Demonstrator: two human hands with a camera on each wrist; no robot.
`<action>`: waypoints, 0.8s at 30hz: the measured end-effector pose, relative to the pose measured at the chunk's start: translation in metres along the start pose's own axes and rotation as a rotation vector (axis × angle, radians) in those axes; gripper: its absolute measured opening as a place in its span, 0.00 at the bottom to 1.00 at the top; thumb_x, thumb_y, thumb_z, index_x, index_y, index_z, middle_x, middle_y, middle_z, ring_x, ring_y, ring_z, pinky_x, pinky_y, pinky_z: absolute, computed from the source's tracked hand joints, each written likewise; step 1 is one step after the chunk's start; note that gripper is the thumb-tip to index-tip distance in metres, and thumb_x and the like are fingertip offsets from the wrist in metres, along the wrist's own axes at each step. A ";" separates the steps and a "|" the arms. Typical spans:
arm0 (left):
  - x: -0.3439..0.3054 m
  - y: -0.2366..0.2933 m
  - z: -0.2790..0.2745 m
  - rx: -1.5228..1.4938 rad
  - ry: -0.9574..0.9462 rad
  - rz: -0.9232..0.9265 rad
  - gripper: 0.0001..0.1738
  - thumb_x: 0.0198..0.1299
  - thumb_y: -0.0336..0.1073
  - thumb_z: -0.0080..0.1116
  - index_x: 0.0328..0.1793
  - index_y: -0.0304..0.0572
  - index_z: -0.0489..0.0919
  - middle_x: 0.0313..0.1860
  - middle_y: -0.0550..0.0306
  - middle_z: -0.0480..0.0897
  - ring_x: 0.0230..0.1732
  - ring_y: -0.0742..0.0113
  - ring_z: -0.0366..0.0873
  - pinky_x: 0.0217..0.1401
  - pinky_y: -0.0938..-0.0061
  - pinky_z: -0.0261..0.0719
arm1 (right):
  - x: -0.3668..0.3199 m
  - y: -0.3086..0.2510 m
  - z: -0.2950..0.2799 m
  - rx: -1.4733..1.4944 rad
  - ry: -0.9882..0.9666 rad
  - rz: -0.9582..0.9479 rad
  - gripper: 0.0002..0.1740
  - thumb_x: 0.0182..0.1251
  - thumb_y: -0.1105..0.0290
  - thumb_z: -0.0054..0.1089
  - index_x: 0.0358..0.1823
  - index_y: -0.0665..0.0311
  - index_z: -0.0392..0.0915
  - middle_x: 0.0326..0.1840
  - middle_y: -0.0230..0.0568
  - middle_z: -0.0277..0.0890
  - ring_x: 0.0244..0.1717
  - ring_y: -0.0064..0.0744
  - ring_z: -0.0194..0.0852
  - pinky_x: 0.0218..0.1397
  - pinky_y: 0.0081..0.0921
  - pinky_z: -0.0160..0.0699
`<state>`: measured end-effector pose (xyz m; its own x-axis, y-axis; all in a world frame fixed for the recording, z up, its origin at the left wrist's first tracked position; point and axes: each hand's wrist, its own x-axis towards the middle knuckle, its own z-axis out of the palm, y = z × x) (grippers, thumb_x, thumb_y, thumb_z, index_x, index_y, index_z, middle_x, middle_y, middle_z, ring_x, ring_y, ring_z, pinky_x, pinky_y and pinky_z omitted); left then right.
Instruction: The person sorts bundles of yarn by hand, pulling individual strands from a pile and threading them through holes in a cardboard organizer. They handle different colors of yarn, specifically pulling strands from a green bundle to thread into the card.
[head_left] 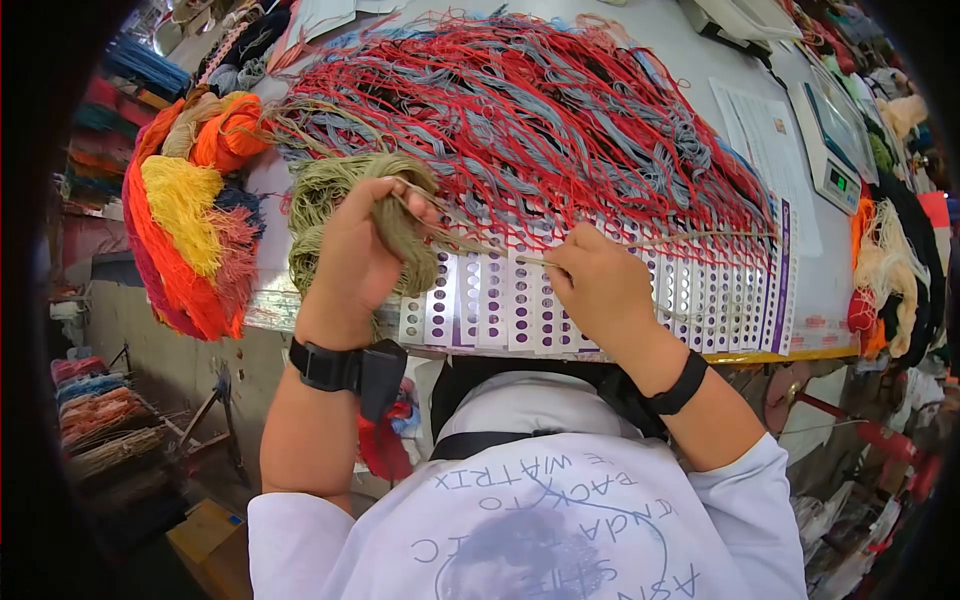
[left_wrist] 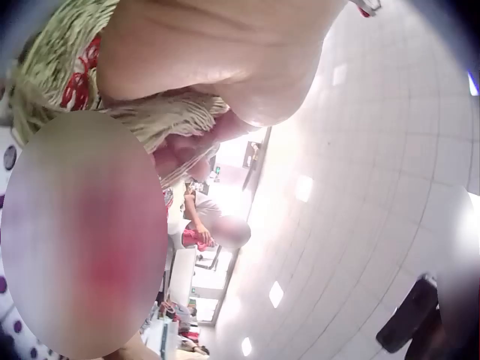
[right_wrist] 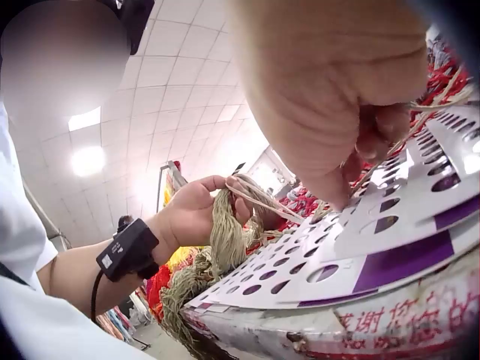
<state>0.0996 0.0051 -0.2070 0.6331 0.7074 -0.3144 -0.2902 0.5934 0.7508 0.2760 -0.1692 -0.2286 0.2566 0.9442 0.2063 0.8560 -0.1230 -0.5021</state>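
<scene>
My left hand [head_left: 362, 245] grips a folded hank of olive-green yarn [head_left: 405, 240], its fingers curled round it. From that hand several strands run right to my right hand [head_left: 603, 285], which pinches them between thumb and fingers over the cards. A larger olive-green yarn bundle [head_left: 312, 225] lies just beside and under the left hand. Beneath the right hand are white cards with rows of punched holes [head_left: 492, 300], overlapping along the table's front edge. In the right wrist view, the olive hank [right_wrist: 227, 236] hangs from the left hand [right_wrist: 196, 214].
A wide heap of red and grey-blue threads [head_left: 520, 120] covers the table behind the cards. Orange, yellow and pink yarn skeins [head_left: 180, 215] hang over the left edge. A digital scale [head_left: 835, 150] stands at the right, near a printed sheet [head_left: 765, 150].
</scene>
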 end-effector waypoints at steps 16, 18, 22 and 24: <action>0.003 0.021 0.004 0.762 -0.071 0.063 0.16 0.58 0.32 0.54 0.53 0.38 0.72 0.21 0.64 0.72 0.24 0.77 0.71 0.31 0.80 0.70 | 0.006 0.015 0.010 0.297 -0.024 0.003 0.08 0.55 0.76 0.54 0.37 0.62 0.68 0.34 0.46 0.72 0.33 0.50 0.73 0.34 0.43 0.72; 0.012 0.071 -0.040 0.539 0.059 0.072 0.15 0.58 0.33 0.55 0.51 0.37 0.73 0.20 0.65 0.72 0.23 0.76 0.70 0.27 0.81 0.68 | 0.007 0.013 0.009 0.237 -0.058 0.011 0.09 0.54 0.76 0.54 0.38 0.62 0.68 0.34 0.45 0.72 0.33 0.50 0.73 0.34 0.43 0.72; 0.038 0.158 -0.100 0.280 -0.055 0.159 0.05 0.61 0.30 0.53 0.41 0.38 0.72 0.27 0.61 0.76 0.27 0.71 0.77 0.26 0.82 0.71 | 0.006 0.012 0.012 0.257 -0.016 0.012 0.09 0.53 0.76 0.54 0.37 0.62 0.69 0.32 0.45 0.71 0.32 0.50 0.73 0.33 0.43 0.72; 0.029 0.154 -0.041 0.568 0.429 0.599 0.02 0.62 0.27 0.50 0.36 0.38 0.70 0.39 0.54 0.78 0.38 0.62 0.83 0.30 0.80 0.77 | 0.006 0.011 0.011 0.262 -0.017 0.064 0.08 0.54 0.76 0.55 0.36 0.62 0.70 0.31 0.44 0.72 0.31 0.47 0.74 0.32 0.40 0.73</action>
<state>0.0441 0.1328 -0.1248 0.1389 0.9836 0.1147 -0.0160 -0.1136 0.9934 0.2816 -0.1609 -0.2421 0.2975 0.9422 0.1540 0.6920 -0.1017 -0.7147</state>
